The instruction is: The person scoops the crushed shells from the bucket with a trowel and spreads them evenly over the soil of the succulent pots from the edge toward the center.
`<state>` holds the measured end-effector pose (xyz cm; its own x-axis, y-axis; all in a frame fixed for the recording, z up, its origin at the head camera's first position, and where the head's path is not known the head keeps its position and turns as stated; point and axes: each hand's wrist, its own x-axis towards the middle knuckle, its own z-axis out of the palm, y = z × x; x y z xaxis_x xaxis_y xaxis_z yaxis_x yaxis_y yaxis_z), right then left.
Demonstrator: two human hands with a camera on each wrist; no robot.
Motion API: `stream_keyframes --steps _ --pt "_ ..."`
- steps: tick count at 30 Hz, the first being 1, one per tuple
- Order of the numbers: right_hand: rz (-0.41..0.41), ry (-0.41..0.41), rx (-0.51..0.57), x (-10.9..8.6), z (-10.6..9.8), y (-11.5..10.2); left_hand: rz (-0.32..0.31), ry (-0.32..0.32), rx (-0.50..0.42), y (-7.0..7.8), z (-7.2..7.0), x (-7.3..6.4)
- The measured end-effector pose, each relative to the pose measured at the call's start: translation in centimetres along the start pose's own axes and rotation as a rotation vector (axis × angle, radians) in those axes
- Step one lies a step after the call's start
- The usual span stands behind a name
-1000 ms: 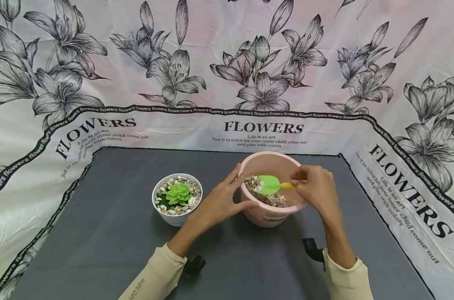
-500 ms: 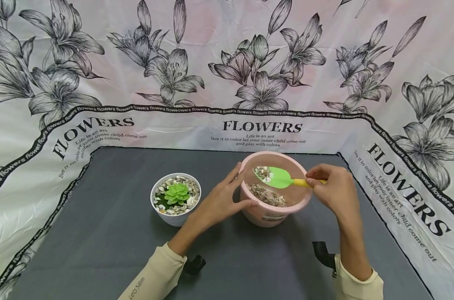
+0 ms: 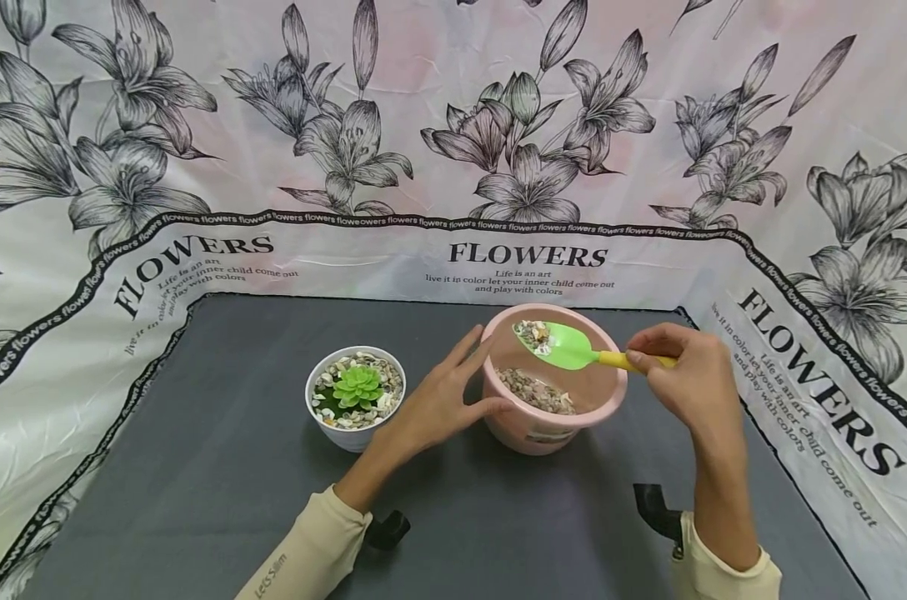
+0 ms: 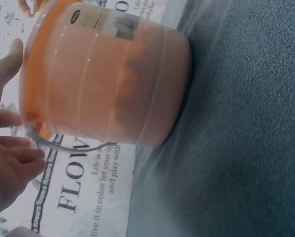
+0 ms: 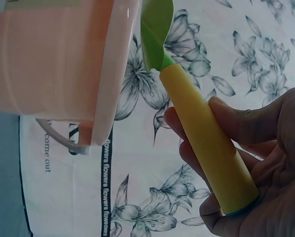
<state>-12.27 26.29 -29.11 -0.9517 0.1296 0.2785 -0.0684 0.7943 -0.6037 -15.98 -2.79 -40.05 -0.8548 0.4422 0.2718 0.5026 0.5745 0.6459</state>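
In the head view, a small trowel (image 3: 571,347) with a green blade and yellow handle is raised over a pink bucket (image 3: 524,433). My right hand (image 3: 689,375) pinches the handle between thumb and fingers, to the right of the bucket. Small mixed pebbles (image 3: 533,335) lie on the blade's tip. More pebbles (image 3: 538,392) cover part of the bucket's floor. My left hand (image 3: 440,402) rests at the bucket's left rim, fingers spread and thumb at the near side. The left wrist view shows relaxed fingers beside the bucket's thin carrying handle (image 4: 71,149).
Left of the bucket, behind my left forearm, stands a white pot (image 3: 344,437) with a green succulent (image 3: 358,387) among pebbles. Both containers sit on a dark grey cloth (image 3: 221,467). A flower-printed cloth (image 3: 393,258) rises behind and at both sides.
My right hand has lifted the trowel up from the pebbles and moved right, bringing up a small load on the blade. My left hand stays at the bucket's rim.
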Motion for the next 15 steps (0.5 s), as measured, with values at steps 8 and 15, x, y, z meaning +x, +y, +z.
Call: stream_keyframes --steps 8,15 --pt "-0.066 0.03 0.013 0.2 0.2 -0.8 0.032 0.091 0.003 -0.5 -1.1 -0.7" --pt "-0.123 0.019 0.066 0.6 0.8 -2.2 -0.01 0.126 -0.009 -1.0 -2.5 -1.7"
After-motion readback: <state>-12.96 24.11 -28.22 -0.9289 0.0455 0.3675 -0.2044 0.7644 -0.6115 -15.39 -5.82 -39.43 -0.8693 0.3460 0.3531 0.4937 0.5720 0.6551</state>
